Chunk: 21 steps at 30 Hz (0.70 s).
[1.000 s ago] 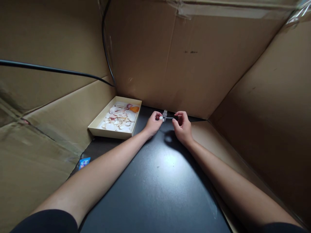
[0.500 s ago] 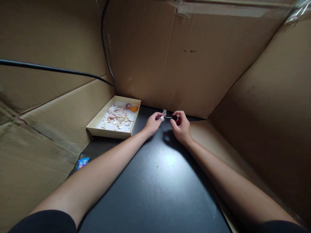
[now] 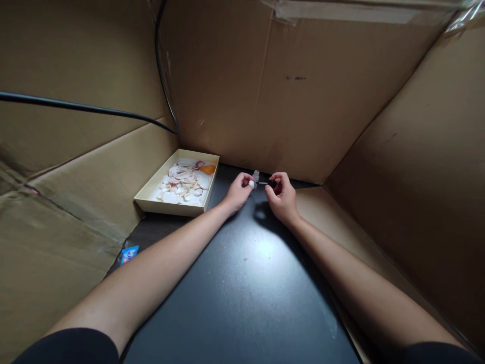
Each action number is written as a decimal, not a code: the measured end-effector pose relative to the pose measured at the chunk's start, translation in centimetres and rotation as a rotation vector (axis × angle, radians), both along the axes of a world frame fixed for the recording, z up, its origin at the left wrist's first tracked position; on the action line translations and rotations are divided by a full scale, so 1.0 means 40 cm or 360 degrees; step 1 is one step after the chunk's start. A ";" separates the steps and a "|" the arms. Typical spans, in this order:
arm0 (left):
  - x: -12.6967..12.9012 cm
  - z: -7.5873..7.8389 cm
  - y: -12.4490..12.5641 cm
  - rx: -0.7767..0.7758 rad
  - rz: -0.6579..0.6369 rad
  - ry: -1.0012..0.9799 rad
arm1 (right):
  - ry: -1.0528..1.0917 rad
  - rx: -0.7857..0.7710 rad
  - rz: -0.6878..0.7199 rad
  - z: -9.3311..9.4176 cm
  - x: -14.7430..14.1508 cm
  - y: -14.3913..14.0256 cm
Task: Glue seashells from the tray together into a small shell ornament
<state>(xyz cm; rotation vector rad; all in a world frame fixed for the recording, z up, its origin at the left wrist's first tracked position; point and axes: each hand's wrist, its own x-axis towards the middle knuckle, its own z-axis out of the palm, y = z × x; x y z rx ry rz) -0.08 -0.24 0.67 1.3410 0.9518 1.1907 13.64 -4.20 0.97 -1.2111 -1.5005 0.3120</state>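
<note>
Cardboard walls (image 3: 227, 76) on left, back and right, tape along top of the back one. Black tabletop (image 3: 235, 303) between them, bright glare mid-surface. Shallow cream tray (image 3: 166, 208) at far left of the table, shells (image 3: 184, 187) spread inside, plus an orange piece (image 3: 207, 170) at its right rear. Black cable (image 3: 76, 105) crosses the left wall to the back corner. Right hand (image 3: 283, 199) near the back wall: thumb and fingers pinched on a dark cap (image 3: 272, 184). Left hand (image 3: 237, 196) just right of the tray: thumb and fingers clamped on a small white piece (image 3: 251, 184). Blue packet (image 3: 129, 255) by the left table edge, beside the left forearm. Small clear bottle (image 3: 256, 176) upright between the hands, just behind the white piece. Thin rod (image 3: 262, 183) points from cap toward white piece; can't tell if its tip touches.
</note>
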 end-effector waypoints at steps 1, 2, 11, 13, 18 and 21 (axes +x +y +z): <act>0.000 0.001 -0.002 0.0001 -0.0001 -0.0002 | 0.0009 0.0004 0.0011 -0.001 0.001 0.000; 0.000 0.003 -0.003 -0.0005 -0.0007 -0.0002 | 0.0014 0.0004 0.0029 -0.001 0.001 0.001; -0.001 0.009 -0.008 -0.0027 -0.0048 0.0012 | 0.0013 -0.0007 -0.0003 0.000 0.001 0.001; -0.001 0.008 -0.007 -0.0010 -0.0045 0.0000 | 0.0004 -0.0012 0.0005 -0.001 0.001 0.002; -0.001 0.002 -0.004 -0.0001 -0.0019 0.0011 | 0.0022 0.0018 -0.0021 -0.002 0.002 0.002; 0.000 -0.002 -0.001 0.0021 0.0009 0.0018 | 0.0027 -0.0003 0.0026 -0.002 0.002 0.001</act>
